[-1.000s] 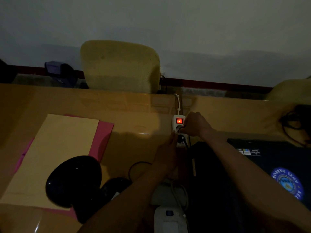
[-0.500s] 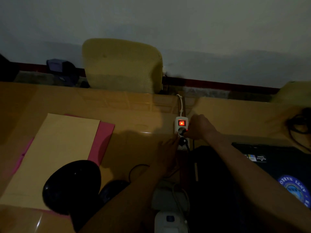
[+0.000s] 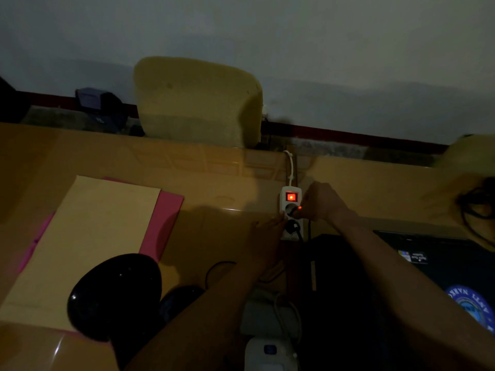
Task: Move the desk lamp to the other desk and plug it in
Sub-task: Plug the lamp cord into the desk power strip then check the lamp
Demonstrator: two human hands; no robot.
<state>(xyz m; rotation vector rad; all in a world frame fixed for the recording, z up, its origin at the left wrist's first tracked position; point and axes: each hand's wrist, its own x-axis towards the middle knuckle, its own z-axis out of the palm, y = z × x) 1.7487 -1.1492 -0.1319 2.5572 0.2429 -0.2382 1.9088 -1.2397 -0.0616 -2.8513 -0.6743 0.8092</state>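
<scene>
Hands working at a lit power strip [image 3: 291, 210] on a dim, glossy wooden desk [image 3: 219, 183].

The right hand [image 3: 321, 202] is pinching a dark plug [image 3: 294, 210] at the strip's upper socket; the left hand [image 3: 265, 236] is lying flat and open, fingertips touching the strip's left edge. The black lamp [image 3: 115, 295] is standing at the near left, overlapping a tan envelope [image 3: 88, 236] on pink folders [image 3: 166, 218]. A laptop [image 3: 442, 263] is filling the right side. Beyond the far edge, a chair back [image 3: 198, 103] is standing against the grey wall [image 3: 348, 62]; bare desk is lying open between envelope and strip.
</scene>
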